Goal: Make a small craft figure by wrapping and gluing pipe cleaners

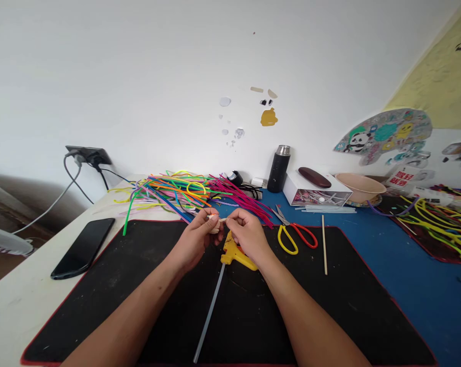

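Observation:
My left hand (pixel 200 232) is closed on a small pale craft piece (pixel 222 220), perhaps made of pipe cleaner, though its kind is too small to make out. Pinched in the fingers of my right hand (pixel 246 232) is the other end of the same piece. Fingers hide most of it. Just below the hands a yellow glue gun (pixel 236 257) lies on the black mat (pixel 169 316), partly covered by my right hand. A long translucent glue stick (pixel 209 316) sticks out of its back end toward me.
Colourful pipe cleaners (pixel 177 191) are heaped behind the hands. Scissors (pixel 291 234) with red and yellow handles and a wooden stick (pixel 324 244) lie to the right. A phone (pixel 83 248) rests at left. A black flask (pixel 279 168), white box (pixel 318 191) and bowl (pixel 360 186) stand along the wall.

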The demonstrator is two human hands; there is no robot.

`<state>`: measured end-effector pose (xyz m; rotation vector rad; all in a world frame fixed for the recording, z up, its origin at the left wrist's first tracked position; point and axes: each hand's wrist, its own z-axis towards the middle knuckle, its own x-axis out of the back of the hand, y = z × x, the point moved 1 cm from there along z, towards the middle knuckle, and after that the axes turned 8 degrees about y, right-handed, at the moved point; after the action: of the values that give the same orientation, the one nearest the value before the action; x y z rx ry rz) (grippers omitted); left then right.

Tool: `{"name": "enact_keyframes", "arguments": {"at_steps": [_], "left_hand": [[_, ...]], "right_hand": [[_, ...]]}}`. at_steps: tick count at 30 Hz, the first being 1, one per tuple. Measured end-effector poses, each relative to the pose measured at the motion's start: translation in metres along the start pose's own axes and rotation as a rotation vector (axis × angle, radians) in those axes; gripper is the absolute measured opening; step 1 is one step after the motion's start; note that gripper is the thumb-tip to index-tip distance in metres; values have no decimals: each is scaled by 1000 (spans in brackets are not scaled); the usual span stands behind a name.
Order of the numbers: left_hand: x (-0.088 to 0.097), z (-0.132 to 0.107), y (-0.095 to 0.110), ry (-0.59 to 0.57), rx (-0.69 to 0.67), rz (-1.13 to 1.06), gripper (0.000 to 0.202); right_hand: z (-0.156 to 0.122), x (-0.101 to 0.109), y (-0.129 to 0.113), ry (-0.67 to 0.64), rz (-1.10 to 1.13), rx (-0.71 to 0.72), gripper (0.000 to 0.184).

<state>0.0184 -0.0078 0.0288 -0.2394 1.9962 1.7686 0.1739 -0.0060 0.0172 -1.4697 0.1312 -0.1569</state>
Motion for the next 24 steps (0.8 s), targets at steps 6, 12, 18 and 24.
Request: {"name": "enact_keyframes", "arguments": {"at_steps": [6, 12, 18, 24], "left_hand": [[2, 3, 2, 49, 163, -139, 38], [-1, 5, -4, 73, 186, -190, 37], [2, 9, -7, 100, 219, -215, 46], [0, 10, -7, 79, 232, -216, 52]], "right_hand": [[-3, -1, 0, -1, -48, 30, 16], [-6, -2, -3, 0, -134, 109, 16], [-8, -6, -4, -32, -168, 107, 15], [-11, -9, -3, -12, -186, 142, 15]]}}
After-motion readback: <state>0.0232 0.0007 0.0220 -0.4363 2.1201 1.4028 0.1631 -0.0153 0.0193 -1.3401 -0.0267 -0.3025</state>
